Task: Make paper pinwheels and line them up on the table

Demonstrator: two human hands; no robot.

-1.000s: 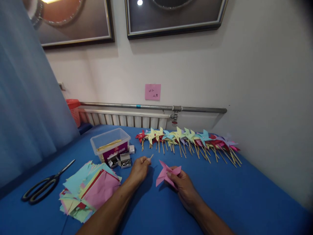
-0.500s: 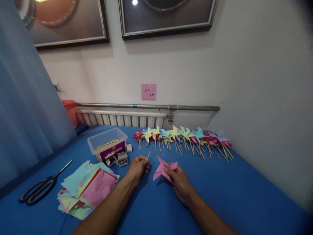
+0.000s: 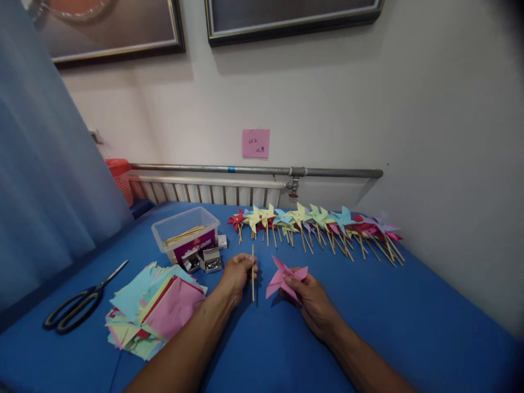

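Note:
Near the middle of the blue-covered table, my left hand (image 3: 238,277) pinches a thin wooden stick (image 3: 252,289), which stands nearly upright in the view. To its right, my right hand (image 3: 313,297) is closed on a pink paper pinwheel (image 3: 282,277), thumb pressed on its centre and fingers behind it. The stick and the pinwheel are apart. Beyond both hands lies a row of finished pinwheels on sticks (image 3: 301,214), in red, yellow, blue, green and purple. Left of my left hand sit small open boxes of metal pins (image 3: 212,263).
A clear plastic box (image 3: 164,232) holds more sticks. Before it lies a pile of coloured paper (image 3: 176,311), with black-handled scissors (image 3: 82,305) at its left. A radiator (image 3: 204,192) and pipe run along the wall behind the table; a blue curtain (image 3: 53,180) hangs at left.
The stick in my left hand has turned, so much more of its length shows. My right hand keeps its hold on the pink pinwheel. The camera view has shifted slightly.

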